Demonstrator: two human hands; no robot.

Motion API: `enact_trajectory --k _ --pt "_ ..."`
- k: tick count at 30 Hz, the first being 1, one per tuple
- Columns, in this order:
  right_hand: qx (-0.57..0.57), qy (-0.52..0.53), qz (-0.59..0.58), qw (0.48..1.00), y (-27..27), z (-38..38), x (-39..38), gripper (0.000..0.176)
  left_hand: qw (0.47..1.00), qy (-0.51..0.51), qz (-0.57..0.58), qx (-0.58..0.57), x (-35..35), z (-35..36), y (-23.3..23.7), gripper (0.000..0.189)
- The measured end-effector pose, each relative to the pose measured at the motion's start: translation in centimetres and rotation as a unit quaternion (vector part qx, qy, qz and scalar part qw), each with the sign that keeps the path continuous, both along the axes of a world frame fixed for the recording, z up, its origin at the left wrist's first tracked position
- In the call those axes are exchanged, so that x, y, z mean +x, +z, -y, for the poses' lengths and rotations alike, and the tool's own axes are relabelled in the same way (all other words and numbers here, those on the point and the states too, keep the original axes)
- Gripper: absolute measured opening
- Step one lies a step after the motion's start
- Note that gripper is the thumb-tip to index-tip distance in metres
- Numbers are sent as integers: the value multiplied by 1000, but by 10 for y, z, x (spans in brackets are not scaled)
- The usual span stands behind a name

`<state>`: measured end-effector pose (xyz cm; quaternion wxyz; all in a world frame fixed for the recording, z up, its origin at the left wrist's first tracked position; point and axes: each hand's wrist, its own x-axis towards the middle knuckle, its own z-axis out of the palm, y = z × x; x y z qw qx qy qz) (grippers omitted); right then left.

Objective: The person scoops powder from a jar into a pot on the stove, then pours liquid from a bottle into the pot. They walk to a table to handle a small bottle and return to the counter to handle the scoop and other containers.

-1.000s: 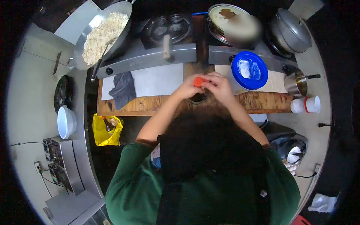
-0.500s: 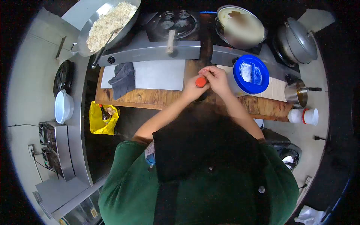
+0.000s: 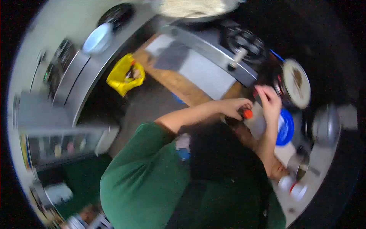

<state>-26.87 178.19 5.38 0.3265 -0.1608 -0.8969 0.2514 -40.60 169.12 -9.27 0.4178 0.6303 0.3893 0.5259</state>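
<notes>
A dark bottle with a red cap [image 3: 248, 114] is gripped in my left hand [image 3: 234, 108], its capped end pointing to the right. My right hand [image 3: 269, 100] is raised a little above and to the right of the bottle, with its fingers bent together; whatever is between them is too blurred to make out. Just below my right hand is the blue-lidded container [image 3: 286, 128]. A wooden counter [image 3: 183, 87] with a white sheet [image 3: 207, 76] and a grey cloth [image 3: 171, 56] lies to the left of my hands.
A large pan of pale food [image 3: 192, 8] is at the top. The stove burner [image 3: 246, 42] and a pale round pot [image 3: 296, 83] stand beyond my hands. A lidded pot [image 3: 326, 126] is at right, a yellow bag [image 3: 124, 78] low on the left.
The view has swung round and blurred. My hands, together at the bottle before, are now apart; my right hand has moved away, while my left still holds the bottle.
</notes>
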Motion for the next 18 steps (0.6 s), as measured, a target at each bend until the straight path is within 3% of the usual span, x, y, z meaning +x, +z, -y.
enact_trajectory --k 1,3,5,8,12,14,16,17,18 --pt "-85 12 71 994 27 19 -5 14 999 1 49 1 -8 3 -1 49" --pt "27 -3 152 988 11 27 -14 16 982 -1 187 -20 -37 -3 -20 43" --pt "-87 36 19 995 5 50 -30 18 974 38 220 -49 -57 33 13 33" --pt "-102 99 20 990 4 81 -60 19 947 90 293 -100 -68 92 62 29" --pt "-154 174 74 970 -17 110 -98 23 912 146 355 -147 -88 141 31 26" --pt "-128 191 116 966 -8 134 -117 43 913 239 270 -192 -107 176 19 23" --pt "-136 199 124 963 -3 149 -129 51 859 327 301 -255 -142 213 -19 19" --pt "-132 212 138 958 -1 152 -136 54 785 405 354 -307 -161 235 -37 17" --pt "-129 225 150 954 -2 155 -141 57 755 485 281 -339 -192 259 -82 17"
